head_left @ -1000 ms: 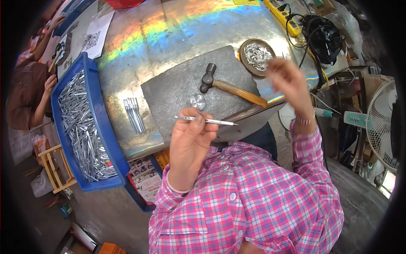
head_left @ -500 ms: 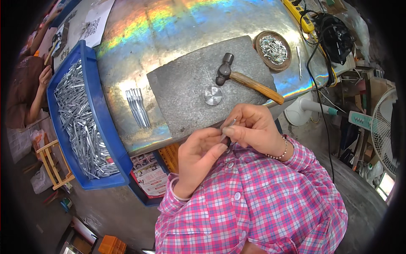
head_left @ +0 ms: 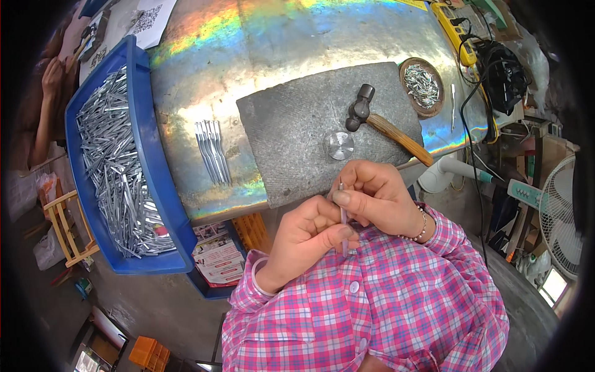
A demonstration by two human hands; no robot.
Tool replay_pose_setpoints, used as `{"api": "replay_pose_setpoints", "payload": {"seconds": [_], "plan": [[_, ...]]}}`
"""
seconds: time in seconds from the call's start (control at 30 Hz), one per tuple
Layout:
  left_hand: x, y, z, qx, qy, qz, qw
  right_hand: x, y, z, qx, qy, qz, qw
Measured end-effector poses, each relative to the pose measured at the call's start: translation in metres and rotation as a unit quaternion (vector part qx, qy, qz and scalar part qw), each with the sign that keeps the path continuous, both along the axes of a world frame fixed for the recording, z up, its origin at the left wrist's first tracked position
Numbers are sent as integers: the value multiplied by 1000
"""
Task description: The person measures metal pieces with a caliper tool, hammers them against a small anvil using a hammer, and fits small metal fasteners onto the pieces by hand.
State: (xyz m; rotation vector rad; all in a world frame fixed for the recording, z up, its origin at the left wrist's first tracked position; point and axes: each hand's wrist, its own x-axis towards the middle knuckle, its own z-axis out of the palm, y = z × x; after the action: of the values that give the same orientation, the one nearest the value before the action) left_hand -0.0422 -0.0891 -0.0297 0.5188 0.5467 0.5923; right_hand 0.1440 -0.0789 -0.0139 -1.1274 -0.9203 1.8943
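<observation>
In front of my checked shirt, a slim silvery metal piece (head_left: 344, 216) stands nearly upright between both hands. My left hand (head_left: 305, 239) pinches its lower part between thumb and fingers. Thumb and forefinger of my right hand (head_left: 383, 201) grip it near the top, its tip poking out above them. Just beyond my hands lies a dark rectangular slab (head_left: 282, 133), bearing a round shiny metal disc (head_left: 340, 145) and a ball-peen hammer (head_left: 390, 131) with a wooden handle. Left of the slab, several slender metal pieces (head_left: 212, 153) lie side by side on the metal tabletop.
A blue bin (head_left: 162, 155) heaped with slender metal pieces (head_left: 118, 167) stands at the left. At the far right are a round bowl (head_left: 439, 102) of small metal parts, a thin rod (head_left: 453, 106), a yellow power strip (head_left: 455, 34) and black cables. A fan (head_left: 558, 214) stands beyond the table.
The metal piece now shows more fully, held nearly upright between my fingers. Both hands have shifted slightly, the left with its thumb lower on the piece. The whole view has moved a little.
</observation>
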Motion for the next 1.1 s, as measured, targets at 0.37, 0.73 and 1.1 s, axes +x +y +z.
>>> {"api": "replay_pose_setpoints", "payload": {"seconds": [0.37, 0.73, 1.1], "plan": [[2, -1, 1, -19, 12, 2, 1000, -2, 2, -1, 17, 9, 18, 1000], [1, -2, -3, -9, 18, 17, 1000, -5, 4, -1, 20, 4, 6, 1000], [-22, -3, -13, -132, -171, 268, 939, -21, -2, 3, 54, -46, -5, 997]]}}
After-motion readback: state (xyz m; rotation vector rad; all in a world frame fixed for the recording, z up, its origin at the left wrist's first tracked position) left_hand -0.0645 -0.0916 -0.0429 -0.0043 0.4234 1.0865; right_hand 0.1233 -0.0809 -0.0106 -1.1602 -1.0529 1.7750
